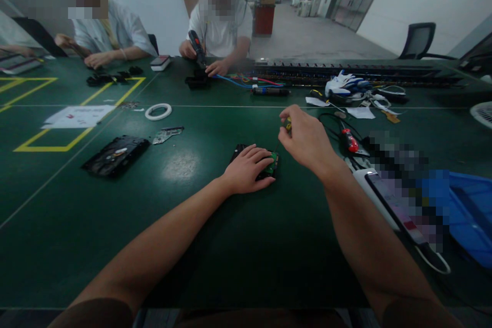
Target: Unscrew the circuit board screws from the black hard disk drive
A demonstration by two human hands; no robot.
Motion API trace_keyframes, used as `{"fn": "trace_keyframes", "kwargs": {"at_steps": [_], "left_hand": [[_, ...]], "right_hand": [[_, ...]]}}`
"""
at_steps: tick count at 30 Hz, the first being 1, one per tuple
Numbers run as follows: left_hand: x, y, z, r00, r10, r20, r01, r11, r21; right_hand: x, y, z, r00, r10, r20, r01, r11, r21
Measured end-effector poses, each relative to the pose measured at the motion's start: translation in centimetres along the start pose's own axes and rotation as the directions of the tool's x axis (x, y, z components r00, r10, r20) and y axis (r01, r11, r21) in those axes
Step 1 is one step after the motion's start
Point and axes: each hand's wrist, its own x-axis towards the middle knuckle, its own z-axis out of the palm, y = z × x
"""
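Flat on the green table lies a small black device with a green circuit board (275, 163). My left hand (251, 169) rests over it with the fingers spread, covering most of its top and pressing on it. Above and to the right of the device, my right hand (305, 136) is closed around a small yellow and black tool handle (287, 124), probably a screwdriver; its shaft is too faint to make out. The tool is held just past the device's right end.
A black casing (117, 156), metal piece (168, 135) and tape roll (158, 111) lie left. On the right are a red screwdriver (349, 140), gloves (344, 83), phone (395, 205) and blue bin (471, 215). Across the table (184, 251), two people handle parts; one holds a power tool (197, 47).
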Motion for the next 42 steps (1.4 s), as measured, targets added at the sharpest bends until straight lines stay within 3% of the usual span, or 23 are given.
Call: {"fn": "trace_keyframes", "kwargs": {"at_steps": [4, 13, 20, 26, 37, 42], "left_hand": [[0.02, 0.04, -0.06, 1.000, 0.002, -0.002, -0.002, 1.000, -0.005], [0.01, 0.10, -0.04, 1.000, 0.001, -0.007, -0.001, 1.000, 0.002], [0.06, 0.15, -0.10, 1.000, -0.001, 0.000, 0.001, 1.000, 0.003], [-0.01, 0.10, -0.08, 1.000, 0.000, -0.005, 0.000, 1.000, 0.005], [0.04, 0.05, 0.09, 1.000, 0.006, -0.005, -0.006, 1.000, 0.019], [0.03, 0.08, 0.02, 1.000, 0.012, -0.014, -0.011, 1.000, 0.019]], "right_hand": [[0.03, 0.00, 0.05, 0.999, 0.017, -0.035, -0.016, 0.999, 0.028], [-0.01, -0.01, -0.07, 0.994, -0.105, -0.005, 0.105, 0.990, 0.097], [0.18, 0.20, -0.12, 0.995, -0.100, -0.010, 0.101, 0.990, 0.099], [0.15, 0.19, 0.11, 1.000, -0.013, -0.027, 0.016, 0.994, 0.105], [0.22, 0.35, 0.14, 0.992, -0.117, -0.044, 0.121, 0.987, 0.105], [0.17, 0.36, 0.39, 0.997, -0.031, -0.065, 0.040, 0.989, 0.145]]}}
